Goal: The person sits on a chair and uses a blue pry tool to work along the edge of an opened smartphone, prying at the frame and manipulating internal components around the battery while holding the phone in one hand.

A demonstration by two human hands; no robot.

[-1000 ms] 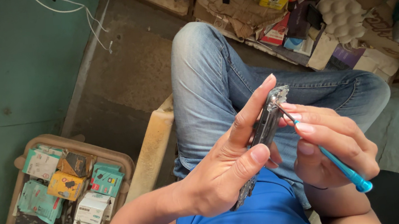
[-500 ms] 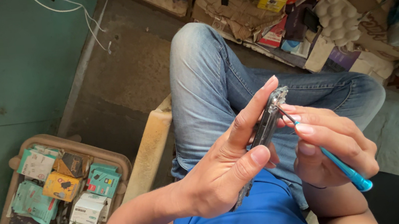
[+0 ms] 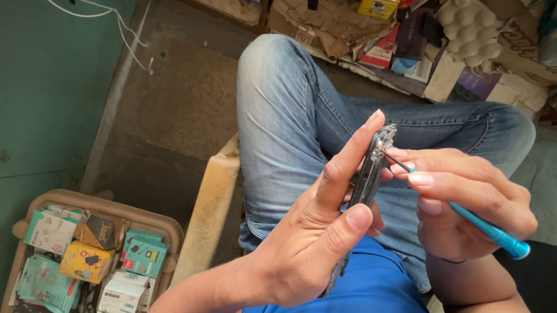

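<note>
Concrete floor lay below while the left hand (image 3: 309,237) gripped a phone (image 3: 366,185) edge-on, right fingers (image 3: 435,180) closed around a screwdriver (image 3: 482,227), probably loosening a screw, needing steady tip pressure.

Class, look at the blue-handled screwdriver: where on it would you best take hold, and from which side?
Grip the blue handle, from the person's right. The thin metal shaft points left into the phone edge held upright by the left hand; the right hand pinches the handle's front.

Tan tray (image 3: 173,226) of small packets on green floor (image 3: 29,115); egg carton (image 3: 469,23), cardboard and papers piled beyond the knee.
</note>
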